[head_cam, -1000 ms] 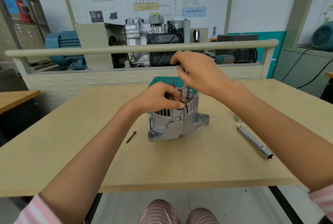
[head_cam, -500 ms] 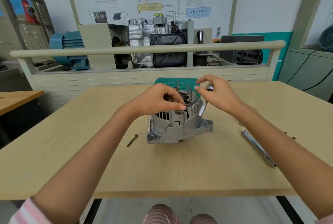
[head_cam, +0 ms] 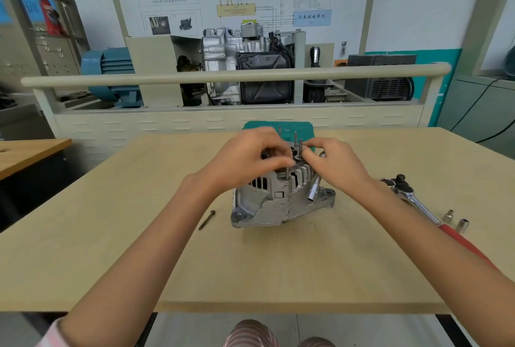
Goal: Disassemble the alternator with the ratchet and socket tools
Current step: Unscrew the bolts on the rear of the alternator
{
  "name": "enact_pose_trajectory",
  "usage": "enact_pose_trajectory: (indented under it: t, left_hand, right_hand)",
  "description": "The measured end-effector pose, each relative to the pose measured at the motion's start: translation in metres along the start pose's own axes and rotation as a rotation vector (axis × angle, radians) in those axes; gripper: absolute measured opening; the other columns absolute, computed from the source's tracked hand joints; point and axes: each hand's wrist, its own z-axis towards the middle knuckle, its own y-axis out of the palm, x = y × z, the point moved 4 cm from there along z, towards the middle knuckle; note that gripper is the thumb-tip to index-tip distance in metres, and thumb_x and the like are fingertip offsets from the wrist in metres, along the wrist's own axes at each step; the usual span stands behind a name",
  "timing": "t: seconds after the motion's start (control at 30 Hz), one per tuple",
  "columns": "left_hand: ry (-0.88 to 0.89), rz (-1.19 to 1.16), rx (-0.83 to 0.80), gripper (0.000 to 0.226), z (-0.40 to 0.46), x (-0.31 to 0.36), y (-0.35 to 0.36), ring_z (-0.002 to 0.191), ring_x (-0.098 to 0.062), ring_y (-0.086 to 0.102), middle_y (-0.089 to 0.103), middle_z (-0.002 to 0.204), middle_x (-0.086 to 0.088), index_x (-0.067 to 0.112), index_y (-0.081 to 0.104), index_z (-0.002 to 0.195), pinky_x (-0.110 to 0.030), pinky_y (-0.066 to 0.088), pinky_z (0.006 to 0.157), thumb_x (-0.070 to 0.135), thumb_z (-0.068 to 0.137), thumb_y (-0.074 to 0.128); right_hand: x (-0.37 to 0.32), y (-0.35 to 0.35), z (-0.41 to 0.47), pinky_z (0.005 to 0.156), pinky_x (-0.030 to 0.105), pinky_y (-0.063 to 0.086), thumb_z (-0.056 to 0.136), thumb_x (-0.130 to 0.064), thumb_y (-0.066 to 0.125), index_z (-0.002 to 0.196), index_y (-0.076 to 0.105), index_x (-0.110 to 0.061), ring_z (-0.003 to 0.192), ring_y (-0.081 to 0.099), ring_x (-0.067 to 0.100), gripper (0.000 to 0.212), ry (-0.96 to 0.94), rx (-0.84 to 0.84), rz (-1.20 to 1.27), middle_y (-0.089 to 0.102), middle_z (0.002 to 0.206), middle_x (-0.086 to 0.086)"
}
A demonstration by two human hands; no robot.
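The silver alternator (head_cam: 273, 204) stands in the middle of the wooden table (head_cam: 250, 268), several long bolts sticking up from its top. My left hand (head_cam: 245, 162) curls over its top left and pinches at one of the bolts. My right hand (head_cam: 334, 165) holds a long silver socket (head_cam: 313, 193) that hangs down along the alternator's right side, while its fingertips reach to the bolts on top. A red-handled ratchet (head_cam: 418, 204) lies on the table to the right.
A loose dark bolt (head_cam: 207, 219) lies left of the alternator. Two small sockets (head_cam: 455, 221) sit beside the ratchet handle. A green cloth (head_cam: 278, 126) lies behind the alternator. A railing and engine display stand beyond the table's far edge.
My right hand lifted the long socket off the top bolt, came down to the alternator's right side and now reaches in to the bolts. My left hand stayed on top.
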Motion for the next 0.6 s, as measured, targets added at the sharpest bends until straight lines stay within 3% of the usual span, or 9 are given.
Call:
enact_pose_trajectory:
  t: [0.07, 0.13, 0.23, 0.37, 0.47, 0.53, 0.6]
  left_hand:
    - [-0.029, -0.126, 0.153, 0.005, 0.003, 0.004, -0.018, 0.079, 0.003, 0.055, 0.060, 0.087, 0.010, 0.026, 0.065, 0.088, -0.015, 0.047, 0.072, 0.023, 0.086, 0.062]
    - [-0.063, -0.264, 0.276, 0.009, 0.008, 0.004, -0.045, 0.076, 0.006, 0.058, 0.063, 0.087, 0.012, 0.030, 0.063, 0.087, -0.011, 0.049, 0.071, 0.021, 0.087, 0.061]
    - [-0.138, -0.430, 0.274, 0.008, 0.008, -0.010, -0.069, 0.080, 0.000, 0.066, 0.069, 0.090, 0.004, 0.016, 0.065, 0.095, -0.015, 0.053, 0.073, 0.015, 0.091, 0.058]
    - [-0.468, -0.590, 0.256, 0.019, -0.019, -0.069, -0.050, 0.076, -0.014, 0.067, 0.067, 0.088, -0.010, -0.002, 0.058, 0.109, -0.020, 0.057, 0.071, 0.007, 0.095, 0.049]
    - [-0.720, -0.421, 0.242, 0.019, -0.056, -0.119, -0.026, 0.069, -0.014, 0.058, 0.060, 0.083, -0.013, -0.003, 0.060, 0.109, -0.014, 0.053, 0.055, 0.005, 0.096, 0.048]
    - [-0.831, -0.304, 0.148, 0.016, -0.078, -0.144, -0.005, 0.059, -0.011, 0.056, 0.058, 0.081, -0.011, -0.002, 0.062, 0.105, -0.013, 0.046, 0.044, 0.004, 0.094, 0.052]
    - [-0.897, -0.251, 0.076, 0.013, -0.091, -0.158, 0.016, 0.054, -0.010, 0.055, 0.059, 0.077, -0.010, 0.001, 0.065, 0.099, -0.016, 0.044, 0.043, 0.007, 0.092, 0.057]
  right_hand:
    - [0.000, 0.002, -0.001, 0.054, 0.022, 0.046, 0.093, -0.036, 0.044, 0.116, 0.063, -0.025, 0.064, 0.055, 0.002, 0.032, 0.013, 0.007, -0.022, 0.067, 0.110, 0.002]
    - [0.001, 0.003, -0.001, 0.061, 0.029, 0.052, 0.094, -0.036, 0.042, 0.117, 0.062, -0.024, 0.067, 0.060, 0.010, 0.032, 0.023, -0.001, -0.010, 0.069, 0.104, 0.003]
    - [0.000, 0.004, -0.001, 0.066, 0.034, 0.054, 0.095, -0.036, 0.041, 0.118, 0.061, -0.023, 0.071, 0.064, 0.019, 0.033, 0.031, -0.010, -0.004, 0.070, 0.101, 0.005]
    - [0.000, 0.004, -0.002, 0.068, 0.037, 0.055, 0.095, -0.036, 0.041, 0.117, 0.062, -0.023, 0.073, 0.065, 0.023, 0.033, 0.034, -0.002, 0.016, 0.070, 0.100, 0.007]
    - [0.001, 0.005, -0.002, 0.068, 0.036, 0.054, 0.095, -0.035, 0.041, 0.116, 0.063, -0.023, 0.073, 0.064, 0.022, 0.032, 0.036, 0.014, 0.029, 0.070, 0.100, 0.007]
    - [0.002, 0.005, -0.001, 0.068, 0.035, 0.054, 0.096, -0.035, 0.041, 0.116, 0.063, -0.023, 0.072, 0.064, 0.021, 0.032, 0.033, 0.013, 0.034, 0.070, 0.100, 0.007]
    - [0.004, 0.006, 0.002, 0.067, 0.034, 0.053, 0.096, -0.035, 0.040, 0.115, 0.063, -0.023, 0.072, 0.063, 0.020, 0.032, 0.028, 0.000, 0.032, 0.070, 0.100, 0.006]
